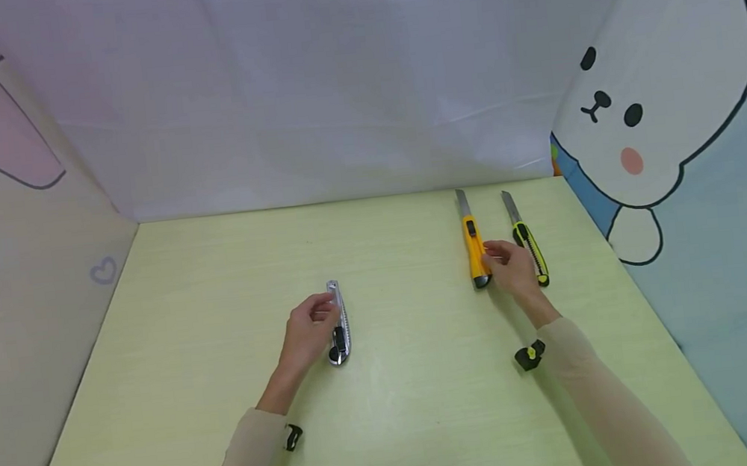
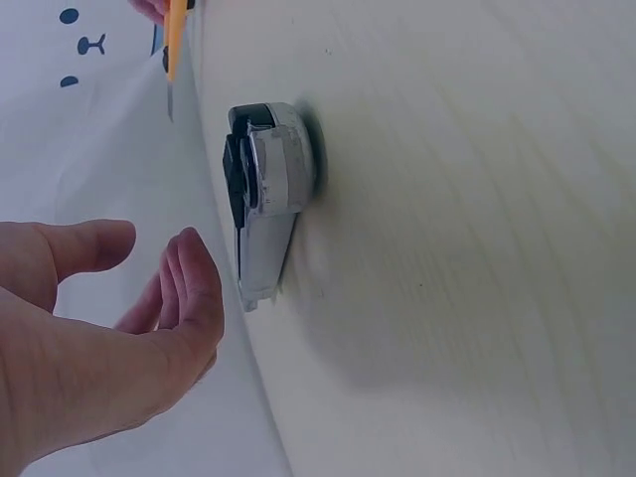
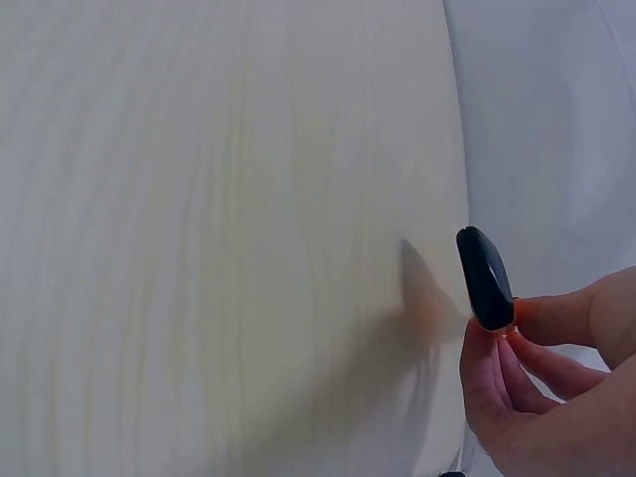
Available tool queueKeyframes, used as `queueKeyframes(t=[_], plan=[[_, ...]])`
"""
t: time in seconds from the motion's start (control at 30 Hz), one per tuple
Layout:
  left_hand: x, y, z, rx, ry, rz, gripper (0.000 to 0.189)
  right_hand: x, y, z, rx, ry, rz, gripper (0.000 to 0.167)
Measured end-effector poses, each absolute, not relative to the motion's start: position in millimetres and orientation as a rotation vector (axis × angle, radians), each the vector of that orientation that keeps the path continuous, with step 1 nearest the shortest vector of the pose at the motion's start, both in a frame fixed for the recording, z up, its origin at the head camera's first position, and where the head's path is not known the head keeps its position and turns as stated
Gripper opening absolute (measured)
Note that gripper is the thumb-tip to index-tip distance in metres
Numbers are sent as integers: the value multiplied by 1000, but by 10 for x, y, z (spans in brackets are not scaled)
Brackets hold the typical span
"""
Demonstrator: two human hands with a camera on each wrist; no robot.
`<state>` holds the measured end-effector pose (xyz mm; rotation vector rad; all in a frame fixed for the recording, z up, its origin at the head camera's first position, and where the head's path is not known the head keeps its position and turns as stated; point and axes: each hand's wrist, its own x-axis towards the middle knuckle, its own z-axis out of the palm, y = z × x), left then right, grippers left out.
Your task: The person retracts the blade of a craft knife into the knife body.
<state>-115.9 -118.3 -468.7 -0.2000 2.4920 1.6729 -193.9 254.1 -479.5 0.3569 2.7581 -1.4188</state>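
White cloth fills 12 o'clock on my head feed, reckoning from the middle of that view. Around 2 and 3 o'clock I have a blue wall with a big cartoon animal face; toward 9 o'clock, a pale wall with a pink patch above and a small heart. Across the lower half spreads a pale yellow-green table.

Two beige sleeves reach in, from 5 and 7 o'clock. The right hand, between 3 and 4 o'clock, pinches a yellow utility knife by its handle, thumb against fingers. My right wrist feed shows the handle's dark end, with a shadow on the table apart from it, so the knife is raised. Its blade points close to 12. The left hand, at 7 o'clock, has loosely bent fingers, thumb parted from them, just beside a silver utility knife with a black slider. That knife rests on the table, its length along 12 to 6.

Farther out at 3 o'clock, a green-and-black utility knife sits partly behind the right hand, blade toward 11. Smallest are the black wrist cameras.
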Motion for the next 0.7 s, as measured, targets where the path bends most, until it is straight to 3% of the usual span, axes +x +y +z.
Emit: queueKeyframes(t=[0.7], plan=[[-1143,-936,-4441,-99,2504,1696,31,-1753,2363,-4547,196,2711,-1591,34]])
